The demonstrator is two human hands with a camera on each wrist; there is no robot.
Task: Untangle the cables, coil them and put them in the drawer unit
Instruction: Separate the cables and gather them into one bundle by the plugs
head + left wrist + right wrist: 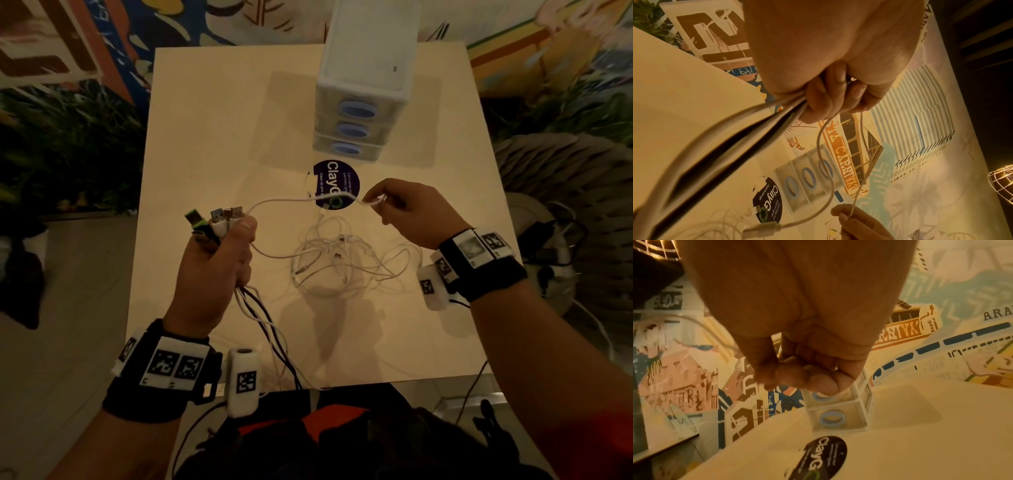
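Spanning left hand (219, 260), clenched round gathered plugs, and right hand (407, 212), a white cable (291, 202) is pinched above the tangle (339, 257).

In the right wrist view the curled fingers (818, 381) hide the thin white cable they pinch. The round dark purple sticker (824, 457) is cut off by the bottom edge, its small print blurred.

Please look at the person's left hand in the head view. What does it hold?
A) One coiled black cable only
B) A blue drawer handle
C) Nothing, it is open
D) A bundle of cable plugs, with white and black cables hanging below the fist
D: the left hand grips a bundle of cable plugs upright above the fist, and the white and black cables hang down below it.
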